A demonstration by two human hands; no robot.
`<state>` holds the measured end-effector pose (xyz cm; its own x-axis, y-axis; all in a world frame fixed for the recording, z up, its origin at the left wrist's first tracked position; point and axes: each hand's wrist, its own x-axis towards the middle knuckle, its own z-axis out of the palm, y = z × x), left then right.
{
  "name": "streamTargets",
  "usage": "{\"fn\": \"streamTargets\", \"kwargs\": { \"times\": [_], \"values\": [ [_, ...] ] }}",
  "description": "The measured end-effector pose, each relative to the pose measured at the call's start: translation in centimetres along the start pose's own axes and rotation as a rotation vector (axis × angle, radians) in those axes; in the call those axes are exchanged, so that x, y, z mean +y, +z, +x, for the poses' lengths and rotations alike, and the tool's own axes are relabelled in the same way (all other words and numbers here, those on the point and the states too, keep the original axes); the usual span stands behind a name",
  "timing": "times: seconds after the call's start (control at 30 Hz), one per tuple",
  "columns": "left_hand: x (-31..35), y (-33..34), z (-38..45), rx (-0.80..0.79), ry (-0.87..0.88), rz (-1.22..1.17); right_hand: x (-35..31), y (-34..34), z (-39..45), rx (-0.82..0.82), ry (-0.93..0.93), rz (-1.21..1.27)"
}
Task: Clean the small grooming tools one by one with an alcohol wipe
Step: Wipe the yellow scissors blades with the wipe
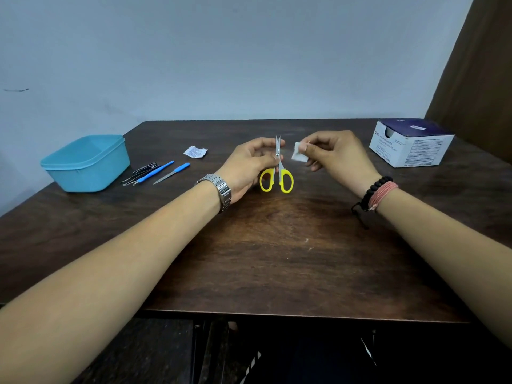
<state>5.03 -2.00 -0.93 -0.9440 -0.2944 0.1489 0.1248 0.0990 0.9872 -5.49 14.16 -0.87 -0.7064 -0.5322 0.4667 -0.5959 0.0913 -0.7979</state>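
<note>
Yellow-handled scissors [277,170]: we are holding these upright in our left hand [250,167], gripping them near the pivot, blades pointing up and slightly parted, the yellow loops hanging below, above the middle of the tabletop [277,245].
Alcohol wipe [299,156]: we are pinching this small white square between thumb and forefinger of our right hand [336,152], just beside the blades and not touching them.
Step in hand: we are judging this to be the scissors' turn, with the wipe poised for a pass along the blades.
Next move: we are expecting it to call for bringing the wipe onto one blade and drawing it toward the tip, keeping the fingers [306,146] behind the cutting edge and the left grip steady.
Tools waiting: we are seeing a nail clipper [145,167], two blue-handled tools [155,173] and dark tweezers lying together beside the blue container [86,162]; whether any is already cleaned, we cannot tell.
Other items: a torn sachet [195,151] is lying behind the tools; a box of swabs [410,142] is standing at the far right.
Hard to make out: our left fingertips are hiding behind the scissors; the box's print is too small to read; the container's inside is partly cut off by its near wall.
</note>
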Motion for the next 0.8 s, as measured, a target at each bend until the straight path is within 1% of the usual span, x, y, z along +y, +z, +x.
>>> {"fn": "streamTargets", "kwargs": {
  "times": [0.23,0.43,0.6,0.8],
  "values": [
    [-0.08,0.04,-0.13,-0.049,0.003,0.033,-0.10,0.03,-0.10,-0.057,0.039,0.056],
    [-0.15,-0.04,0.02,-0.050,-0.006,0.043,-0.17,0.08,-0.05,-0.011,0.063,0.049],
    [-0.07,0.03,-0.01,-0.059,-0.005,0.051,-0.51,0.01,-0.28,-0.029,0.109,0.211],
    [-0.28,0.09,-0.02,-0.086,0.000,0.024,-0.73,-0.04,-0.45,-0.046,0.079,0.247]
  ]
}}
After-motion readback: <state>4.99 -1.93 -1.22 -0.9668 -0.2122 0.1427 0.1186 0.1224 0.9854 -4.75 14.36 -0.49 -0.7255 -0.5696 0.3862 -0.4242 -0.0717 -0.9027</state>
